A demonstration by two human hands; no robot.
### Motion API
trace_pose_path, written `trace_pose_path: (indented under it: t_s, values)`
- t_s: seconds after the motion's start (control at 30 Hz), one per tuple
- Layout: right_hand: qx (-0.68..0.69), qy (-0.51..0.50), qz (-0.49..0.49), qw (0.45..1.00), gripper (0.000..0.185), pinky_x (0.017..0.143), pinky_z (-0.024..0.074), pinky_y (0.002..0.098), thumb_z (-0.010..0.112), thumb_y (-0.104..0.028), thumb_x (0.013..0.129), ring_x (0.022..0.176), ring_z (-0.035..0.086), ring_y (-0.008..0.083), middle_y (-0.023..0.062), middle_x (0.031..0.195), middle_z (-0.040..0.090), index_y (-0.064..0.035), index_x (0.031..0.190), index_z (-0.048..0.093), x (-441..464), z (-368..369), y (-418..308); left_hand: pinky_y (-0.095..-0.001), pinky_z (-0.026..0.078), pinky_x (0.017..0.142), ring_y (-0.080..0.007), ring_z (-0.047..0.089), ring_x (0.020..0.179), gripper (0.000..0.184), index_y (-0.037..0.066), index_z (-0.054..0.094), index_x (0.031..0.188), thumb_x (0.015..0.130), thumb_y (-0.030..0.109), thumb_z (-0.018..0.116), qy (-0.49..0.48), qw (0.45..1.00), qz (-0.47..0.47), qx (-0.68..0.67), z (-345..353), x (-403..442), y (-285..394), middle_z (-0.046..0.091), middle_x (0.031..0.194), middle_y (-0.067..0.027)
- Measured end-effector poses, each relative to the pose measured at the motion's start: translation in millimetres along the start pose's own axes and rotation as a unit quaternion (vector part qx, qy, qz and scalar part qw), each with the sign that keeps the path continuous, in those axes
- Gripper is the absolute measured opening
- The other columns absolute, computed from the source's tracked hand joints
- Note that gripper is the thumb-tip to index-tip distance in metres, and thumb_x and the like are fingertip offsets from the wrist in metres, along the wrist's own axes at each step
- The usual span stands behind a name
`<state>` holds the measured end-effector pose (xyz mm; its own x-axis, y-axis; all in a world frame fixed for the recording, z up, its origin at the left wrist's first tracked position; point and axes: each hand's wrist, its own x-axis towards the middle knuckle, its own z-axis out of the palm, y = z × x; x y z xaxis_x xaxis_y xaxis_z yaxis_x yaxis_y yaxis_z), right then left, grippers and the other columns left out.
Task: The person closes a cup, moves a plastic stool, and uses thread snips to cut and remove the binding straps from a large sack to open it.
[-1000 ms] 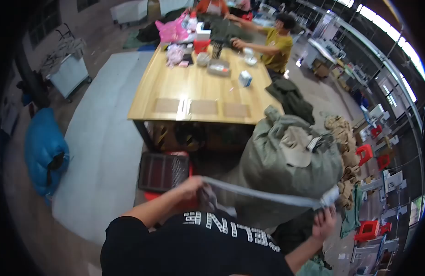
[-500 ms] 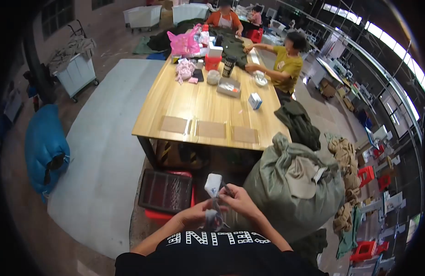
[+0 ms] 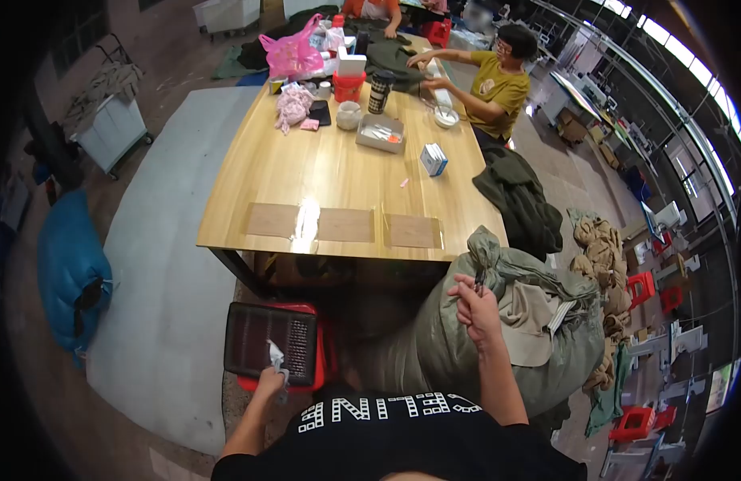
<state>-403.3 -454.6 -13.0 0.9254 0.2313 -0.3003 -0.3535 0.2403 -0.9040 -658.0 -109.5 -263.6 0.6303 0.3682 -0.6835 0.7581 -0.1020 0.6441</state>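
My left hand (image 3: 270, 381) is closed around a crumpled white and grey piece (image 3: 276, 353), perhaps plastic wrapping. It is held over the near right part of a dark, ridged plastic basket (image 3: 262, 325), which rests on something red (image 3: 326, 361). My right hand (image 3: 476, 311) is raised in front of a large tied grey-green sack (image 3: 442, 337). Between its fingers is a small dark thing (image 3: 480, 279), too small to name. A beige cap (image 3: 524, 333) lies on the sack, to the right of that hand.
Ahead stands a wooden table (image 3: 322, 180) with a small box (image 3: 434, 159), an open tray (image 3: 380, 133), a tumbler (image 3: 381, 91) and a pink bag (image 3: 294, 54). A person in a yellow shirt (image 3: 498, 88) works at its right side. A blue sack (image 3: 72, 272) lies at left.
My hands have moved apart from in front of my chest. The left went over the basket with the white and grey piece; the right rose toward the sack with the dark thing.
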Motion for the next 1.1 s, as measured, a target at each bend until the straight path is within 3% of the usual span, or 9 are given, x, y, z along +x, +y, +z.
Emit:
trace_pose_path:
  t_s: [0.1, 0.17, 0.37, 0.5, 0.57, 0.73, 0.9, 1.03, 1.1]
  values:
    - [-0.045, 0.049, -0.019, 0.998, 0.025, 0.032, 0.0222, 0.0161, 0.052, -0.013, 0.083, 0.038, 0.031, 0.0006, 0.0044, 0.071, 0.057, -0.0014, 0.104, 0.049, 2.3, -22.3, 0.0, -0.0418, 0.042, 0.075, -0.0377, 0.055, 0.087, 0.035, -0.004, 0.057, 0.091, 0.072, 0.026, 0.053, 0.061, 0.983, 0.077, 0.155, 12.1, -5.6, -8.5, 0.056, 0.085, -0.0269]
    - [-0.091, 0.083, -0.035, 0.992, 0.022, 0.032, 0.0218, 0.0169, 0.051, -0.014, 0.083, 0.038, 0.030, 0.0004, 0.0003, 0.067, 0.056, -0.0022, 0.102, 0.051, -3.7, -25.0, -5.0, -0.0448, 0.040, 0.074, -0.0393, 0.049, 0.086, 0.028, -0.001, 0.056, 0.088, 0.069, 0.020, 0.052, 0.114, 0.939, 0.255, 0.199, 22.9, -17.8, 9.5, 0.049, 0.091, -0.0227]
    - [-0.009, 0.086, -0.014, 0.996, 0.022, 0.031, 0.0209, 0.0154, 0.049, -0.012, 0.085, 0.036, 0.029, 0.0007, 0.0061, 0.073, 0.056, 0.0010, 0.103, 0.049, -21.1, -52.5, 7.5, -0.0433, 0.042, 0.067, -0.0381, 0.050, 0.079, 0.018, 0.003, 0.057, 0.082, 0.068, 0.012, 0.051, 0.160, 0.886, 0.201, 0.386, 28.2, -59.2, 94.4, 0.050, 0.091, -0.0183]
    - [0.009, 0.102, -0.018, 0.995, 0.022, 0.030, 0.0213, 0.0155, 0.049, -0.012, 0.085, 0.036, 0.030, 0.0007, 0.0066, 0.072, 0.056, 0.0007, 0.102, 0.049, -30.1, -67.2, 11.7, -0.0429, 0.043, 0.064, -0.0373, 0.055, 0.069, 0.016, 0.002, 0.054, 0.081, 0.071, 0.014, 0.050, 0.016, 0.955, 0.234, 0.182, 45.1, -30.5, 106.2, 0.050, 0.065, -0.0175]
    - [0.032, 0.116, -0.028, 0.992, 0.020, 0.030, 0.0214, 0.0158, 0.049, -0.012, 0.084, 0.036, 0.030, 0.0008, 0.0066, 0.072, 0.056, 0.0005, 0.101, 0.050, -35.8, -73.6, 10.6, -0.0340, 0.041, 0.049, -0.0221, 0.050, 0.053, 0.011, 0.005, 0.052, 0.082, 0.077, 0.014, 0.048, -0.124, 0.989, 0.077, 0.000, 57.8, -22.1, 130.2, 0.047, 0.057, -0.0086]
    - [0.052, 0.140, -0.055, 0.987, 0.019, 0.030, 0.0209, 0.0161, 0.049, -0.011, 0.084, 0.036, 0.030, 0.0011, 0.0056, 0.071, 0.055, 0.0001, 0.100, 0.051, -55.5, -85.2, 12.3, -0.0198, 0.032, 0.039, -0.0064, 0.036, 0.046, 0.008, 0.010, 0.049, 0.082, 0.083, 0.017, 0.047, -0.307, 0.885, -0.139, -0.321, 78.3, -29.0, 193.5, 0.045, 0.059, 0.0011]
    - [0.092, 0.162, -0.053, 0.981, 0.018, 0.030, 0.0213, 0.0167, 0.048, -0.011, 0.085, 0.035, 0.029, 0.0016, 0.0046, 0.071, 0.054, -0.0007, 0.099, 0.051, -73.7, -99.4, 6.1, -0.0239, 0.036, 0.042, -0.0131, 0.040, 0.048, 0.014, 0.007, 0.043, 0.086, 0.083, 0.019, 0.049, -0.228, 0.830, -0.349, -0.370, 120.0, -3.2, 210.9, 0.043, 0.062, -0.0037]
    - [0.107, 0.182, -0.075, 0.975, 0.018, 0.030, 0.0218, 0.0168, 0.048, -0.012, 0.085, 0.035, 0.029, 0.0020, 0.0047, 0.070, 0.054, -0.0014, 0.100, 0.050, -83.5, -113.2, 5.0, -0.0281, 0.043, 0.047, -0.0180, 0.050, 0.053, 0.012, 0.009, 0.045, 0.088, 0.085, 0.021, 0.044, -0.274, 0.824, -0.320, -0.379, 165.2, 85.5, 201.6, 0.052, 0.068, -0.0069]
    - [0.116, 0.217, -0.076, 0.966, 0.018, 0.030, 0.0219, 0.0167, 0.048, -0.011, 0.084, 0.035, 0.029, 0.0021, 0.0046, 0.070, 0.054, -0.0017, 0.100, 0.050, -87.2, -118.4, 3.2, -0.0384, 0.048, 0.067, -0.0260, 0.056, 0.078, 0.031, 0.008, 0.046, 0.101, 0.081, 0.031, 0.053, -0.315, 0.842, -0.123, -0.421, 179.0, 123.3, 214.6, 0.055, 0.084, -0.0133]
